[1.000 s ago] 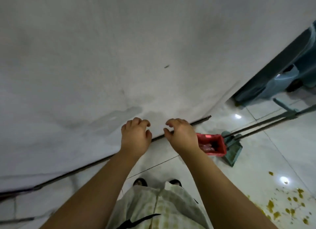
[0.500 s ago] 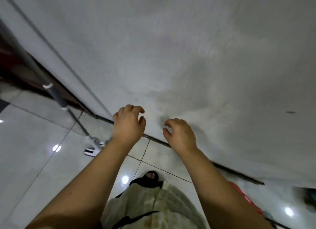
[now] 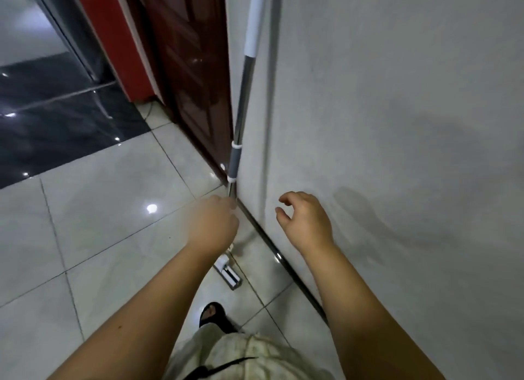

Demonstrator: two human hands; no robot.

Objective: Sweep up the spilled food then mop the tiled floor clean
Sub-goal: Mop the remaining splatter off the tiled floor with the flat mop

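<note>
Just left hand at wall-leaning mop.

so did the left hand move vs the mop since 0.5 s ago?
Yes. The left hand closed in on the mop handle leaning against the wall; it was well clear of it before, now at the shaft.

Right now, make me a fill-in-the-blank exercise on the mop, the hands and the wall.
1. The mop stands leaning against the ____.
2. The hand reaching the mop's pole is the ____ hand.
3. The right hand is open and holds ____.
4. The door beside the mop is dark ____.

Missing words: wall; left; nothing; red
</note>
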